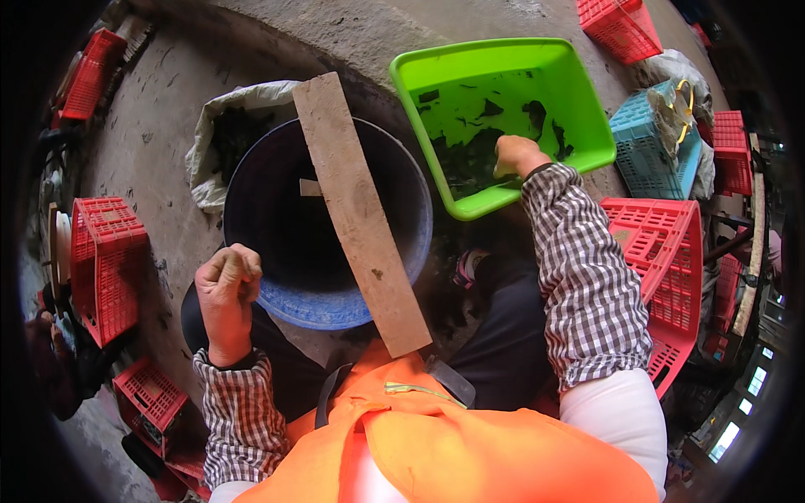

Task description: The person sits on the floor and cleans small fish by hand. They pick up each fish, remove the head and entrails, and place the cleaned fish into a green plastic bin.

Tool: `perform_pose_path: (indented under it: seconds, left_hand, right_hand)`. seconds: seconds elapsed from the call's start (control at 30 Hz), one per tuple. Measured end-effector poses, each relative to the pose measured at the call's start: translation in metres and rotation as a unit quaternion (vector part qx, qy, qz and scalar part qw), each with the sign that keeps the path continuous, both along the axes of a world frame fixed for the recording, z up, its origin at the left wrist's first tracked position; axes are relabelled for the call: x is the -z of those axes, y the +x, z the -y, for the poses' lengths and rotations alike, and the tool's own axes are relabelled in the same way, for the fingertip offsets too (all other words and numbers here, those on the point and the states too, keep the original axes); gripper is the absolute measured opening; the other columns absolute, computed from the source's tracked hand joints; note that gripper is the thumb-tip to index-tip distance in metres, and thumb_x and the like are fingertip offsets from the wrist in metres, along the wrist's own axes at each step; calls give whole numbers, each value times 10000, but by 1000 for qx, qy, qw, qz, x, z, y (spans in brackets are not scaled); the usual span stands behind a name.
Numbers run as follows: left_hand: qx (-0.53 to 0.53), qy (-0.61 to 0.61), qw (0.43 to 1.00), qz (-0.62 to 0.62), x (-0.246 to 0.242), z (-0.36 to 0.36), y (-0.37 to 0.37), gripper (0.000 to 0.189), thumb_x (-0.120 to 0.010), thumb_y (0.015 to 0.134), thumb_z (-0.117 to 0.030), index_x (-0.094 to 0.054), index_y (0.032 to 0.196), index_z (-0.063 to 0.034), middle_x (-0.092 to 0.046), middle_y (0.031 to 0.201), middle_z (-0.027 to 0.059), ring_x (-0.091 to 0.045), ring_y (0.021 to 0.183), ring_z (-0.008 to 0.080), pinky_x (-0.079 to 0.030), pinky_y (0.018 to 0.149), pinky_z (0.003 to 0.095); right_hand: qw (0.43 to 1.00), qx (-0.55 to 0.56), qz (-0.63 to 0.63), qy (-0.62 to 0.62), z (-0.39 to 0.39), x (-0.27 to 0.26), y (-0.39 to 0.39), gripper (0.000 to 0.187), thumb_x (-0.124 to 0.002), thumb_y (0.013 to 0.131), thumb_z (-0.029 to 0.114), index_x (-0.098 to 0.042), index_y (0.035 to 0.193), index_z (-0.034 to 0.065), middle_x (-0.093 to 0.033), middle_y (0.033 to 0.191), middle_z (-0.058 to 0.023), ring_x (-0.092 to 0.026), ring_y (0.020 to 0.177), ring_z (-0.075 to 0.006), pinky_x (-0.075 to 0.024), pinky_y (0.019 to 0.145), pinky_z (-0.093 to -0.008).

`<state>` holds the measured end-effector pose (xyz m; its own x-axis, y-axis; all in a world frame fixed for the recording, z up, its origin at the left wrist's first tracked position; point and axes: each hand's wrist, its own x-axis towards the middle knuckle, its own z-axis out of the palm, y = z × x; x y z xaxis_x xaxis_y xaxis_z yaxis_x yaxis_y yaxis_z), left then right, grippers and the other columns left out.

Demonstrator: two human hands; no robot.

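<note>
My left hand (229, 295) is raised by the left rim of a blue plastic barrel (314, 311). Its fingers are curled closed, and nothing shows in them. Across the barrel's mouth lies a wooden board (352, 201), slanting towards my lap. A small pale piece (309, 187) sticks out from the board's left edge. My right hand (519, 157) reaches over the near side of a bright green plastic tub (566, 88). Wet dark scraps (468, 157) cover part of the tub's bottom. The right fingertips are turned away, so whatever they grip is hidden.
A white woven sack (204, 182) with dark material stands behind the barrel's left side. Red plastic crates flank me, one at left (113, 264) and one close by my right arm (666, 276). A light-blue crate (654, 144) stands right of the tub. Another person (53, 358) is at far left.
</note>
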<state>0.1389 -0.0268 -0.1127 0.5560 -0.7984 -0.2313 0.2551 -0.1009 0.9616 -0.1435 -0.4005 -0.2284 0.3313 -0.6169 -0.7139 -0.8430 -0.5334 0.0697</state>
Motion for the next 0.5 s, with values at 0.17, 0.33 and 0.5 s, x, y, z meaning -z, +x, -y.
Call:
perform_pose_path:
  seconds: [0.17, 0.33, 0.5]
  left_hand:
    - [31, 28, 999, -10, -1, 4, -3, 289, -526, 942, -198, -554, 728, -6, -557, 726, 25, -341, 482, 31, -239, 432, 175]
    - [39, 22, 999, -11, 0, 4, -4, 229, -541, 932, -169, -583, 777, -5, -589, 763, 25, -429, 523, 42, -322, 477, 173]
    - [80, 51, 995, 3, -1, 6, -11, 182, -582, 905, -169, -618, 792, -31, -597, 730, -3, -477, 554, 35, -360, 498, 179]
  right_hand:
    - [995, -55, -51, -62, -13, 25, 9, 289, -638, 738, 120, -671, 1013, 35, -647, 1056, -158, -616, 1004, -296, -505, 815, -388]
    - [984, 85, 153, -6, 15, -15, -21, 235, -650, 694, 124, -671, 871, -30, -664, 829, -181, -637, 774, -257, -497, 715, -351]
    - [774, 318, 534, 120, 0, -76, -46, 98, -647, 734, 61, -590, 813, 49, -542, 737, 17, -530, 662, -91, -475, 642, -244]
